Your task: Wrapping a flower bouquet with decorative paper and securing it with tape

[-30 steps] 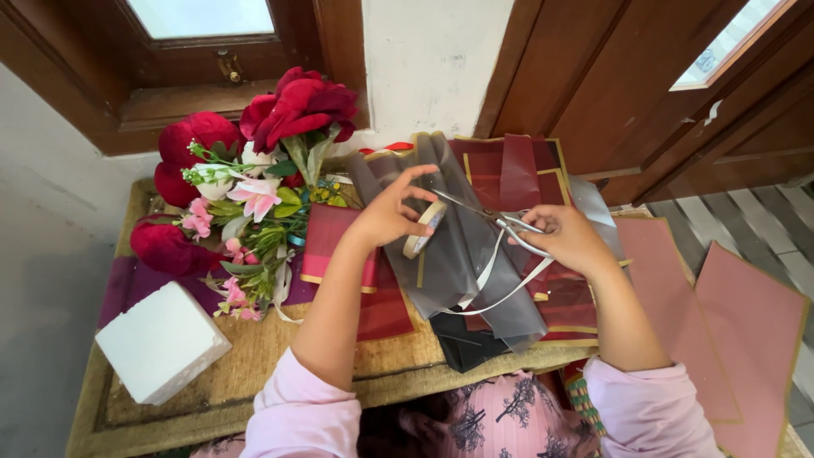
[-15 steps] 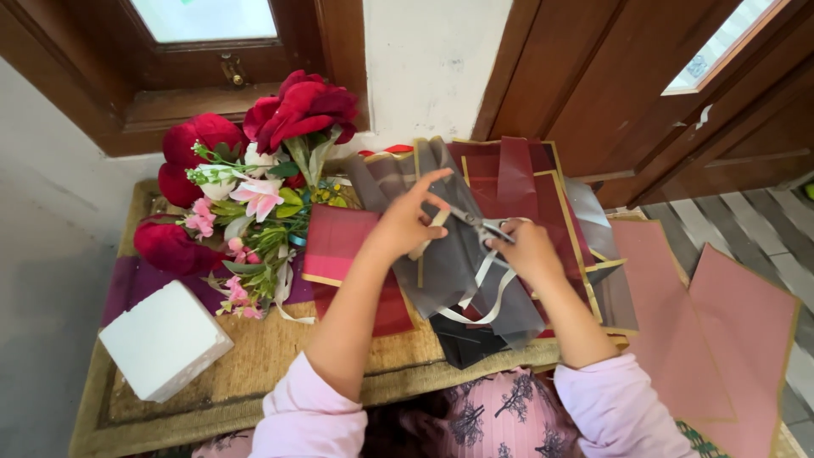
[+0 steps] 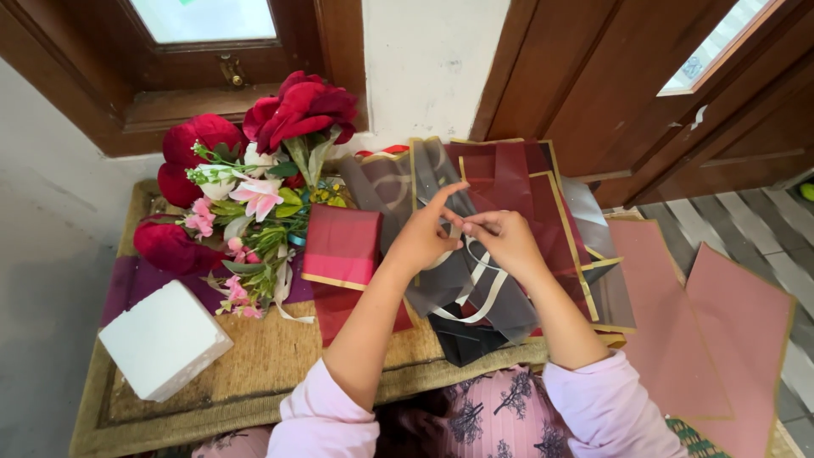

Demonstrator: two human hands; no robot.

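Head view: The left hand (image 3: 424,237) and right hand (image 3: 507,242) meet in the middle of the table (image 3: 254,382). Both pinch a thin pale ribbon (image 3: 475,293), fingertips almost touching. The ribbon loops down over grey sheets (image 3: 475,288), with red sheets (image 3: 517,182) behind.

I think the ribbon could slip out, because it is thin and held only by fingertips. The loose sheets could slide too.

I see no box, bag or bowl. The white block (image 3: 164,339) at near left is solid. The flowers (image 3: 254,178) just lie at far left.
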